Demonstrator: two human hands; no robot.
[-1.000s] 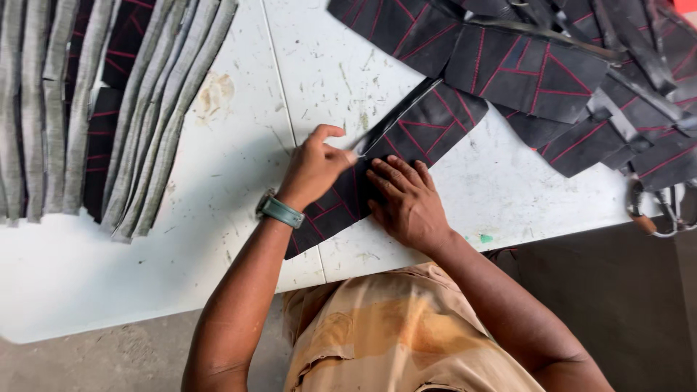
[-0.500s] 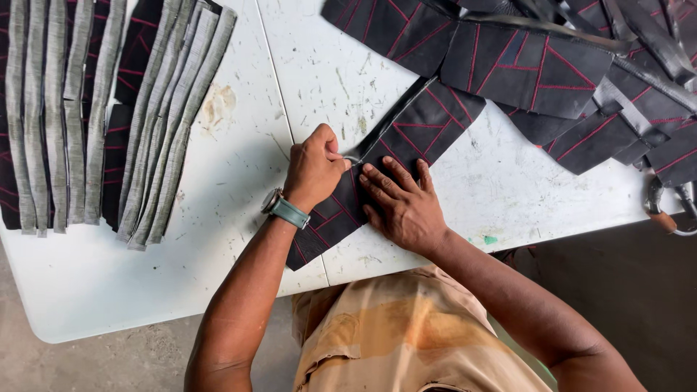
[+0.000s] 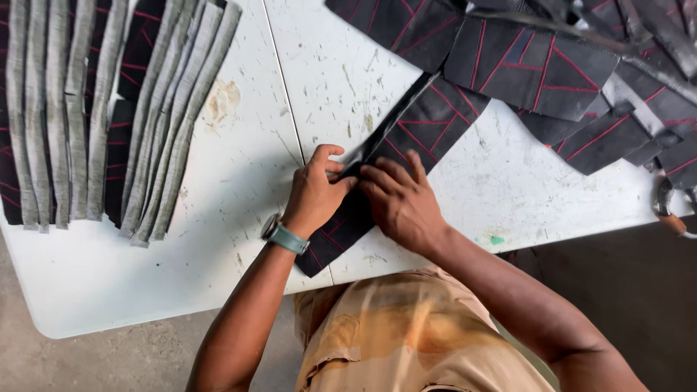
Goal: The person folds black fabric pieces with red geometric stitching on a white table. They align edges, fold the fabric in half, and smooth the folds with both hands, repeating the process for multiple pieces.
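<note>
Both hands have closed in on each other since half a second ago, the left thumb lifting away from the cloth while the right fingers slide up to meet it. Now the left hand [image 3: 316,190] pinches the folded edge of a dark fabric strip with red stitching [image 3: 396,156], its fingers clenched on the fold, a teal wristwatch [image 3: 284,236] on that wrist. Touching it from the other side, the right hand [image 3: 399,203] lies flat on the same strip, fingers spread and pressing down rather than gripping. That strip lies slantwise on the white tabletop [image 3: 239,239], running from the near edge by the person's body up toward a heap of similar dark stitched pieces [image 3: 552,65] at the far right. Well apart, at the left, rows of grey folded strips [image 3: 109,116] lie side by side. Scissor handles [image 3: 668,210] show at the right edge.
</note>
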